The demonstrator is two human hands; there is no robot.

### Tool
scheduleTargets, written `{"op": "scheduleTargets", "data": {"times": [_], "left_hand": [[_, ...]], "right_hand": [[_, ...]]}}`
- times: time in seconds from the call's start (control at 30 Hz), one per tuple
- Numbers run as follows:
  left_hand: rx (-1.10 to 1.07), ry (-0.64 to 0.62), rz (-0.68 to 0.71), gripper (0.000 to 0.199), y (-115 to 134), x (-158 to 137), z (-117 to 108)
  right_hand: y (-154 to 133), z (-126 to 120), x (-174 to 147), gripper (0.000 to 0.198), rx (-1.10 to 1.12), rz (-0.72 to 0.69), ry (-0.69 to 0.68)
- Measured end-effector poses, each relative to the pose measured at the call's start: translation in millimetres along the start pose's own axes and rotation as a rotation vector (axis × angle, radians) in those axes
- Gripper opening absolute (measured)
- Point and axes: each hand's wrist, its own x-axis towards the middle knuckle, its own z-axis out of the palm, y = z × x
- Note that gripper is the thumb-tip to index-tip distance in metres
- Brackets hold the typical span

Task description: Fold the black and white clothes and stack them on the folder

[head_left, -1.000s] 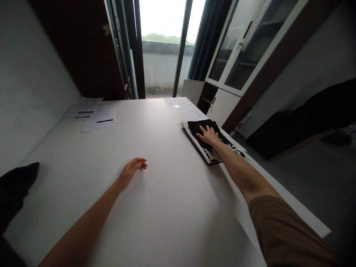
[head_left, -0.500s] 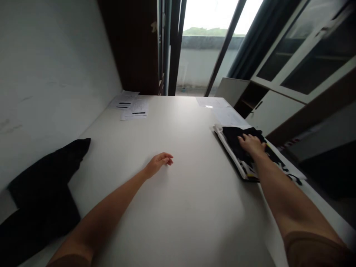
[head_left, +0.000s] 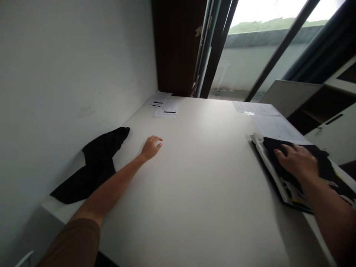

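Note:
My left hand (head_left: 151,147) is over the white table (head_left: 194,193), its fingers slightly curled and the thumb apart, holding nothing. Left of it, a black garment (head_left: 97,167) lies crumpled along the wall side of the table, apart from my fingers. At the right, my right hand (head_left: 300,163) rests palm down with spread fingers on a stack of folded clothes (head_left: 280,174). Black cloth tops this stack, with white layers and yellow bits showing below. My right hand and forearm hide part of it.
Printed sheets (head_left: 167,107) lie at the far left corner of the table, and more papers (head_left: 267,120) at the far right. A wall (head_left: 83,74) borders the left side. Beyond the right edge is a cabinet (head_left: 333,122) with an open compartment.
The view has swung left. My left hand has moved toward the black garment and its fingers have opened out. My right hand stays on the folded stack.

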Motion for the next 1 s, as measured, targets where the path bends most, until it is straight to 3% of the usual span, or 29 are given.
{"op": "scheduleTargets", "data": {"times": [0.03,0.1,0.2,0.3,0.37,0.5,0.63,0.83,0.93,1.0], "left_hand": [[0.096,0.094,-0.002,0.029,-8.2,-5.8,-29.7],[0.588,0.33,0.0,0.041,-27.2,-21.8,-84.8],[0.99,0.411,-0.187,0.067,-58.7,-49.4,-142.4],[1.04,0.309,-0.464,0.068,-83.1,-71.2,-163.5],[1.004,0.283,-0.519,0.061,-90.5,-78.9,-161.1],[0.919,0.29,-0.434,0.052,-85.8,-75.4,-133.1],[0.761,0.229,-0.294,0.048,-67.4,-52.3,-83.0],[0.386,0.038,-0.073,0.044,-14.9,-12.6,39.6],[0.143,-0.073,-0.046,0.038,20.5,-0.7,100.5],[-0.02,-0.139,-0.086,0.038,41.1,5.0,128.7]], "right_hand": [[-23.2,-1.8,-3.4,0.063,0.046,-0.06,-0.037],[-77.3,-7.8,-13.3,0.055,0.168,-0.215,-0.047],[-160.3,-17.6,-29.1,0.046,0.332,-0.372,-0.112],[-226.7,-24.5,-35.5,0.049,0.382,-0.46,-0.252],[-259.0,-28.0,-32.6,0.052,0.377,-0.437,-0.297],[-297.7,-32.7,-19.8,0.05,0.389,-0.387,-0.314],[-305.5,-29.6,-15.2,0.044,0.46,-0.422,-0.285],[-305.2,-33.3,-30.0,0.044,0.612,-0.446,-0.281],[-307.3,-43.1,-35.1,0.065,0.701,-0.401,-0.248],[-303.8,-48.5,-34.1,0.083,0.759,-0.342,-0.185]]}}
